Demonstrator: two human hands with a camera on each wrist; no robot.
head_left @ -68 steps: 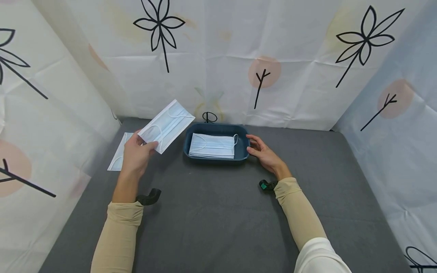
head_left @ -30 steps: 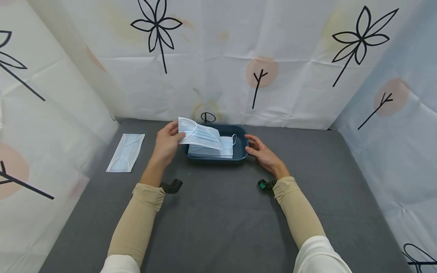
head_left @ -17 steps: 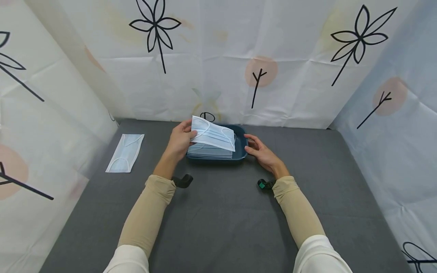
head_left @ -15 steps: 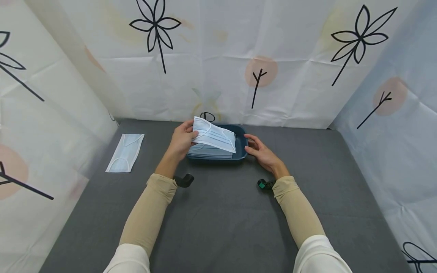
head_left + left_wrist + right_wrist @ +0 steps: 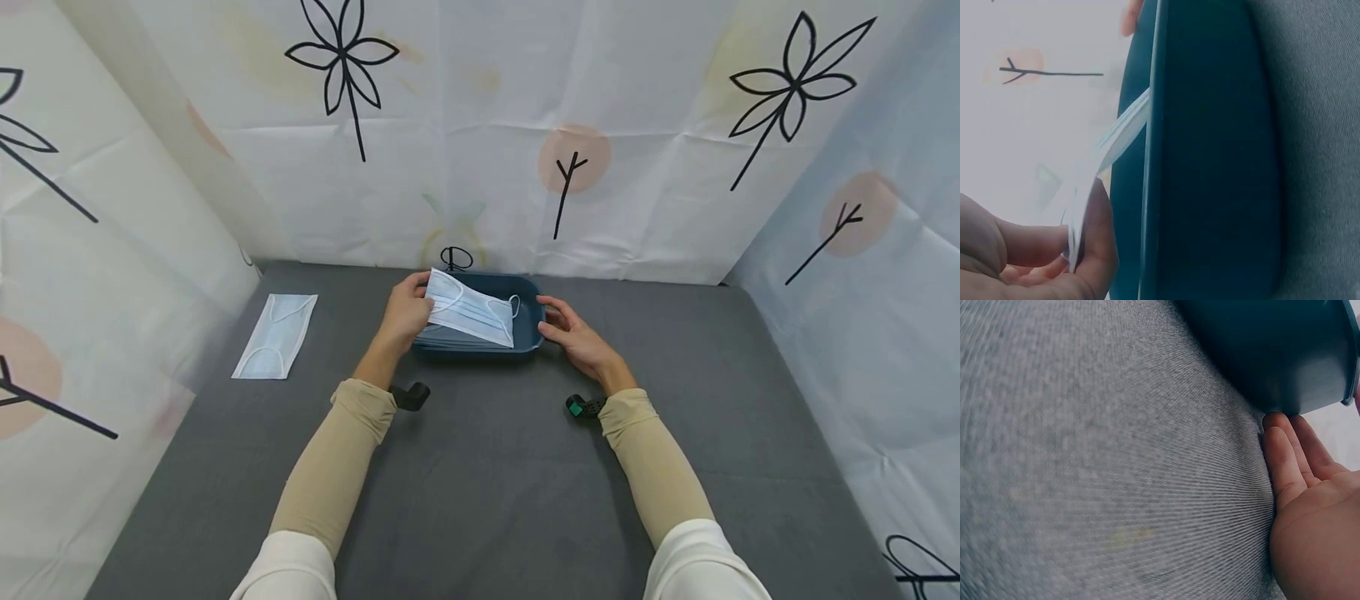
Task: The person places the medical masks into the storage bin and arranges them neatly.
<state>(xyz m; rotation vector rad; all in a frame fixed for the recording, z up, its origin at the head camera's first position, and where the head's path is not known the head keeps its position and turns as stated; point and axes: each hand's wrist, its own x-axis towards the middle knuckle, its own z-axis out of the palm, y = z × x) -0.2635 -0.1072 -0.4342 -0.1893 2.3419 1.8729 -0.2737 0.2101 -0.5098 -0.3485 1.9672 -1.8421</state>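
My left hand (image 5: 408, 310) pinches the left end of a light blue face mask (image 5: 472, 308) between thumb and fingers. The mask slants down into a dark blue tray (image 5: 528, 293), over a stack of masks (image 5: 456, 338) lying there. In the left wrist view the face mask (image 5: 1113, 137) bends over the tray's near rim (image 5: 1155, 144). My right hand (image 5: 583, 342) holds the right end of the tray at its rim. In the right wrist view several fingers (image 5: 1283, 456) touch the outside of the tray (image 5: 1285, 356) low down.
A single face mask (image 5: 276, 337) lies flat on the grey cloth-covered table (image 5: 480, 483), left of the tray. Patterned white curtains (image 5: 487, 167) stand close behind the tray and along both sides. Black wrist devices (image 5: 409, 397) sit on both forearms.
My left hand has brought its mask rightward from the left over the tray and lowered it onto the stack, uncovering the mask lying on the table. My right hand has stayed at the tray.
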